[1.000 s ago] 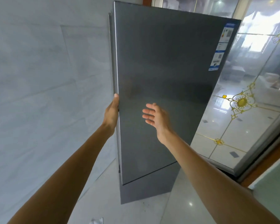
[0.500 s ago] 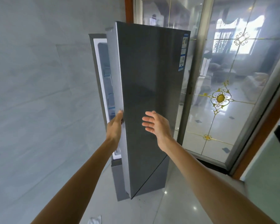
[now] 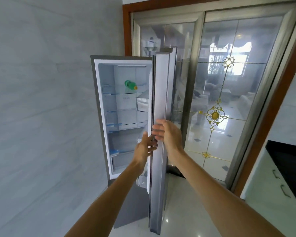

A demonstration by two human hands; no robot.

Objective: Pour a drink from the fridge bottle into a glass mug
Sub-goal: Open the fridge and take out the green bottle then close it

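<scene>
- Fridge [image 3: 99, 117] stood open against the grey wall [image 3: 41, 100]; white interior was lit, outer shell grey.
- Fridge door [image 3: 161, 134] was swung out to the fridge's right, seen nearly edge-on, so mostly its grey side edge and gasket showed.
- Bottle [image 3: 130, 85] lay on its side on the top glass shelf [image 3: 120, 93] inside the fridge, toward the back. Green body, orange/yellow cap pointing right and toward the front. Label was not readable, contents level could not be judged.
- The two glass shelves lower in the fridge looked bare; a drawer [image 3: 121, 161] sat at the bottom of the compartment. Drawer contents not visible through the frosted front.
- Left hand [image 3: 144, 148] was at the door's inner edge, low in the fridge opening, fingers spread and loose. No closed grip; it held nothing. Fingertips were motion-blurred, so contact with the door edge could not be confirmed.
- Right hand [image 3: 167, 132] was just right of and above the left hand, in front of the door edge, palm open, fingers extended, holding nothing. Also blurred.
- Door bins on the inner face were mostly hidden by the door's angle; only a clear bin corner [image 3: 142, 101] showed right of the bottle's shelf.
- Fridge's lower section was partly covered by the left forearm.
- Right of the fridge: glass sliding doors [image 3: 229, 100] with gold ornament, in a brown frame. Black counter [image 3: 289, 161] was cut off at the frame edge.
- No mug could be made out.
</scene>
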